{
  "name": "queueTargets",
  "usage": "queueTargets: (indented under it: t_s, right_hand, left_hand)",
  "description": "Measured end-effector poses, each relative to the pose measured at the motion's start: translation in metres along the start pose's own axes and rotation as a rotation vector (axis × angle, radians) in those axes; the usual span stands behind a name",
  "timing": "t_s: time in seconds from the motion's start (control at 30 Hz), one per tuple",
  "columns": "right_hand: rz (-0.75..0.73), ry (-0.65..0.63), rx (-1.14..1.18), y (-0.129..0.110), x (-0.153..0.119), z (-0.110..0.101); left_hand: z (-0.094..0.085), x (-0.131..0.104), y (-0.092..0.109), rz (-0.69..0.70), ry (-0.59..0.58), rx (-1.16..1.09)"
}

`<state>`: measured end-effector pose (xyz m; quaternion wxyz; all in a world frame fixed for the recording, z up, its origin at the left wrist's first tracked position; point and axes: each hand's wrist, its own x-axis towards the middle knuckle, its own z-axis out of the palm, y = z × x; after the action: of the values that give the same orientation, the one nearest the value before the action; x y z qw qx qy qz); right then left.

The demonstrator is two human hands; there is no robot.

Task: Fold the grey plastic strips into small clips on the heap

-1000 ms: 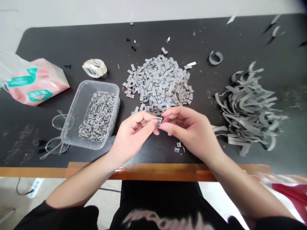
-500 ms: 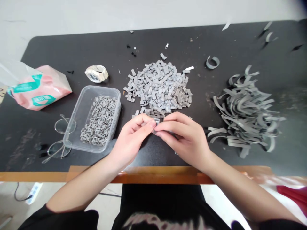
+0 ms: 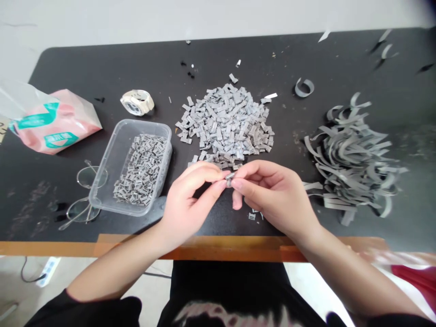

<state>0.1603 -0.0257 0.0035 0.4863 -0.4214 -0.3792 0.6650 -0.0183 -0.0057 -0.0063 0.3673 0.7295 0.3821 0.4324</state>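
Between the fingertips of both hands is a small grey piece (image 3: 229, 178), partly covered by the fingers. My left hand (image 3: 190, 200) pinches it from the left with thumb and forefinger. On the other side, my right hand (image 3: 274, 193) grips it between thumb and forefinger, with another finger curled beneath. Just beyond the hands lies a heap of small grey pieces (image 3: 228, 122). To the left, a clear plastic tub (image 3: 112, 150) holds many small grey slotted parts (image 3: 143, 168). A few loose slotted bits (image 3: 252, 215) lie on the table below my right hand.
Curled grey strips (image 3: 354, 154) are piled at the right, with a single curl (image 3: 304, 87) behind them. A white watch (image 3: 137, 102), eyeglasses (image 3: 83, 211) and a pink tissue pack (image 3: 61, 122) lie left. Brown tape (image 3: 231, 247) covers the black table's front edge.
Both hands have shifted slightly right, and the small piece has turned between the fingertips. My right-hand fingers have curled in more, uncovering loose bits on the table.
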Motion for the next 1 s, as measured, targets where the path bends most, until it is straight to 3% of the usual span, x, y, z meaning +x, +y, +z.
queueTargets:
  t_s: [0.23, 0.57, 0.8, 1.0]
  right_hand:
    - [-0.029, 0.039, 0.064, 0.000, 0.001, 0.004]
    - [-0.148, 0.101, -0.044, 0.006, -0.004, 0.007]
    - [-0.155, 0.123, -0.081, 0.008, -0.006, 0.009]
    - [-0.175, 0.119, -0.100, 0.008, -0.005, 0.011]
  left_hand:
    - [-0.001, 0.001, 0.002, 0.117, -0.006, 0.150]
    - [0.001, 0.000, 0.005, 0.100, -0.010, 0.192]
    - [0.000, 0.002, 0.010, 0.166, -0.045, 0.311]
    - [-0.001, 0.003, 0.006, 0.158, -0.056, 0.235]
